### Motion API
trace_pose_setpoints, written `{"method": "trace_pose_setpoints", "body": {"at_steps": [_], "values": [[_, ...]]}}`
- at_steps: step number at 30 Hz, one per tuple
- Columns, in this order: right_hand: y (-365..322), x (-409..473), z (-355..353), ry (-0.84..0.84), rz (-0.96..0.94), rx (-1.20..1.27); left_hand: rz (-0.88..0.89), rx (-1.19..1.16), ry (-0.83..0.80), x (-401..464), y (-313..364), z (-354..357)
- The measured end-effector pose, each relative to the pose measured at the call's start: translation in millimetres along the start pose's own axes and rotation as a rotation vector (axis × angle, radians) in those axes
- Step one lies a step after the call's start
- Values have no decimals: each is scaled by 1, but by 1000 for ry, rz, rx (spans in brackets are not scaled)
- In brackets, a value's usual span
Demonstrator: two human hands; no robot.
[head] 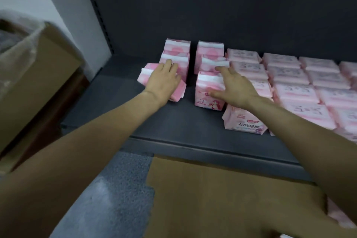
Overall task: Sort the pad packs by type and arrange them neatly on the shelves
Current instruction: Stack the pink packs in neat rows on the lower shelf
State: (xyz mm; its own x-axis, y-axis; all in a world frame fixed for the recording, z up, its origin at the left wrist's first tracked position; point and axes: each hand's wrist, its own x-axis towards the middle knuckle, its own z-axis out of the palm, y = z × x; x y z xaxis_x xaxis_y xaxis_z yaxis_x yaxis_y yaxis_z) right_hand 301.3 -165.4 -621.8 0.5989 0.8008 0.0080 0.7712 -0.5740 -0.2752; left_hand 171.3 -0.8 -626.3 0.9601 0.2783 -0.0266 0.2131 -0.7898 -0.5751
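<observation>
Two bare hands work on the dark grey shelf [108, 102]. The left hand [164, 81] lies over a tilted pink-and-white soft plastic pad pack [148, 72] at the near left end of an upright row, fingers curved round it. The right hand [234, 88], fingers spread and straight, presses on the near upright pink pack [207, 92]. Rows of flat pale pink packs [289, 75] fill the right. Judged risk: the tilted pack slips flat, or a push topples the soft upright rows behind.
</observation>
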Motion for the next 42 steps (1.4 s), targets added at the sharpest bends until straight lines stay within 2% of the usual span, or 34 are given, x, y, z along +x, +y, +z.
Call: {"method": "trace_pose_setpoints", "body": {"at_steps": [2, 4, 7, 9, 10, 12, 13, 15, 18, 22, 30, 32, 34, 36, 38, 40, 42], "values": [[4, 5, 1, -22, 11, -42, 43, 20, 19, 11, 9, 6], [5, 8, 0, -33, 13, -172, 96, -54, 50, 11, 14, 15], [4, 10, 2, -16, 13, -287, 137, -444, 188, 3, 6, 31], [4, 12, 2, -9, 19, -288, 30, -601, 293, -4, 0, 38], [4, 12, 2, -8, 18, -274, -70, -607, 282, -7, -2, 40], [4, 11, 4, 8, 11, -252, -260, -675, 139, -14, -5, 44], [4, 10, 6, 25, 7, -249, -317, -774, 83, -16, -6, 47], [4, 10, 11, 59, 6, -255, -342, -965, 105, -20, -4, 51], [4, 11, 12, 73, 27, -256, -316, -942, 162, -18, 7, 43], [4, 16, 9, 33, 28, -240, -358, -800, 124, -5, 19, 32], [3, 2, 7, 35, -29, -244, -407, -694, 104, -5, 26, 34], [1, -16, 4, 90, -103, -161, -432, -673, 167, -19, 29, 27], [2, -44, 1, 182, -212, -68, -437, -675, 314, -39, 34, 14], [8, -77, -1, 248, -316, -39, -395, -707, 469, -62, 46, -1], [20, -114, -3, 238, -396, -52, -336, -785, 556, -85, 63, -18], [37, -155, -4, 184, -453, -90, -245, -938, 528, -106, 86, -38], [64, -204, -1, 88, -443, -129, -106, -1085, 421, -123, 121, -55]]}}
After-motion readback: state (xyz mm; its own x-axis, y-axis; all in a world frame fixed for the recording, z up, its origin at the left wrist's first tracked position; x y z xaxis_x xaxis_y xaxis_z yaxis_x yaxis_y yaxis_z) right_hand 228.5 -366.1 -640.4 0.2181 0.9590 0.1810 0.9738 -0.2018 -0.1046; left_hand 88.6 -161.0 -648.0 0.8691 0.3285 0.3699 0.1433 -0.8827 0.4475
